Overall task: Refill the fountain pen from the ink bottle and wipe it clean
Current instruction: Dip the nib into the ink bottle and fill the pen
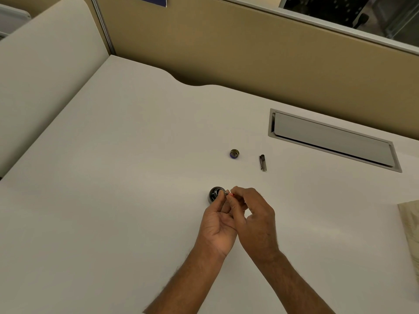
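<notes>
While we are pinching the pen (227,194) between left hand (217,223) and right hand (254,219), we are steadying its tip over the open bottle (215,194), aiming dead centre; farther off, lid (234,153) and cap (263,162) are lying.

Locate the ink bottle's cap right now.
In the head view, the small round brass-coloured bottle cap lies on the white desk, beyond the hands, left of the dark pen cap and farther away than the open black ink bottle.

Both hands, left (217,220) and right (254,214), pinch a small pen (227,193) over the open ink bottle (214,194).
</notes>
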`<control>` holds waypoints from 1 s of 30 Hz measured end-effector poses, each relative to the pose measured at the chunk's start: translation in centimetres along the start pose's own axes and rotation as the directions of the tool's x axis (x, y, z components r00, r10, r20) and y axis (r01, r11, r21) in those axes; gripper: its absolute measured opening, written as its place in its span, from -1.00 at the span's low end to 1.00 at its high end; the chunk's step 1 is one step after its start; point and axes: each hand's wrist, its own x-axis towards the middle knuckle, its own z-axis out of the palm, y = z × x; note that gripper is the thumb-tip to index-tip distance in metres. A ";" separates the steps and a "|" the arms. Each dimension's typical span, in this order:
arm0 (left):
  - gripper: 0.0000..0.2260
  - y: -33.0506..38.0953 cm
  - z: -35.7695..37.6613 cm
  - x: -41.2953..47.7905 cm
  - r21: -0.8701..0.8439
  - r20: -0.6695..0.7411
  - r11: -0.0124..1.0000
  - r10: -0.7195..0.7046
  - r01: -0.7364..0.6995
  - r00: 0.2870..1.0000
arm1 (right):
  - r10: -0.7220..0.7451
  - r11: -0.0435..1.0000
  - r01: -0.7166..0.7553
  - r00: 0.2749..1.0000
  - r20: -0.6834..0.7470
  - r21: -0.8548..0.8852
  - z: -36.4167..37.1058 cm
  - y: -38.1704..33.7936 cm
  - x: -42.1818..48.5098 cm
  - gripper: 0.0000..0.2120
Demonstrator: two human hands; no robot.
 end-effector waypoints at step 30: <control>-0.80 -0.3 -0.1 -0.2 0.013 0.046 1.000 -0.017 0.016 0.999 | 0.014 0.999 -0.012 0.999 -0.048 0.038 -0.3 -0.6 -0.4 -0.91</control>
